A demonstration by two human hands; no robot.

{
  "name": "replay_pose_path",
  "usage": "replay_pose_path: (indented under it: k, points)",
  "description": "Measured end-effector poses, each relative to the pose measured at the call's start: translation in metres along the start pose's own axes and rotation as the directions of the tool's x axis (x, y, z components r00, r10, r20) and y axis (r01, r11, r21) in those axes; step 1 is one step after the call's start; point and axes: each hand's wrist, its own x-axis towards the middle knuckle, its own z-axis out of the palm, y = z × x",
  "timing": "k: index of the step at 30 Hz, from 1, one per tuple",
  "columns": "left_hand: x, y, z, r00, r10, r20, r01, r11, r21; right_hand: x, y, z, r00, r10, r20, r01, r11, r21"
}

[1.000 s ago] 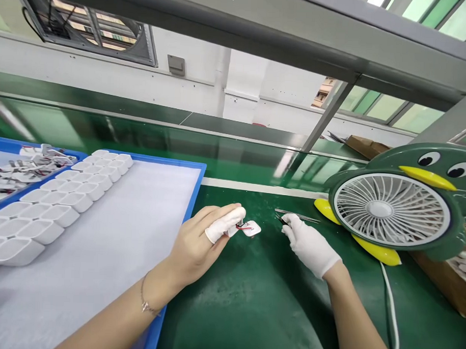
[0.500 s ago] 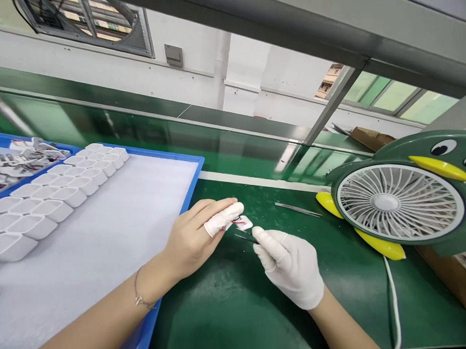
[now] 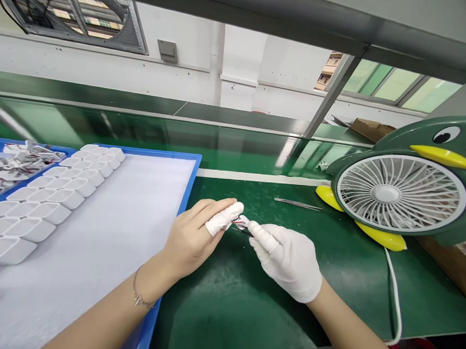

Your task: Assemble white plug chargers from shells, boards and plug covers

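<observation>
My left hand (image 3: 194, 239), bare except for a white cot on the index finger, is closed on a small white part with red and black wires (image 3: 240, 222). Much of that part is hidden behind the fingers. In a white glove, my right hand (image 3: 287, 258) pinches dark tweezers (image 3: 243, 231), whose tips reach to the wired part. Both hands are close together above the green bench (image 3: 220, 306). A second pair of tweezers (image 3: 297, 204), silver, lies on the bench beyond my right hand.
A blue tray (image 3: 194, 178) at the left holds rows of white square cups (image 3: 66, 195). Behind it, another tray contains a heap of wired white parts (image 3: 23, 162). A green penguin-shaped fan (image 3: 402, 195) stands at the right, its white cable (image 3: 393, 287) running toward the front edge.
My right hand has moved slightly left, bringing the tweezers up to the wired part. My left hand keeps its hold in nearly the same place.
</observation>
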Motion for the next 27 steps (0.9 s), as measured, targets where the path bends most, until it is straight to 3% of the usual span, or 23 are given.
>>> replay_pose_path:
  k: [9, 20, 27]
  points:
    - [-0.0018, -0.0011, -0.0003, 1.0, 0.017, 0.003, -0.017, 1.0, 0.004, -0.0016, -0.0014, 0.0017, 1.0, 0.005, 0.021, -0.005, 1.0, -0.013]
    - [0.0001, 0.0001, -0.0009, 0.999, 0.046, 0.009, -0.046, 0.999, 0.012, -0.0021, -0.0019, 0.0019, 0.997, 0.045, 0.061, -0.052, 0.991, 0.123]
    - [-0.0017, -0.0004, -0.0022, 1.0, -0.007, 0.023, 0.007, 1.0, -0.015, -0.0013, 0.0018, -0.0005, 0.993, 0.09, -0.073, -0.074, 0.978, 0.197]
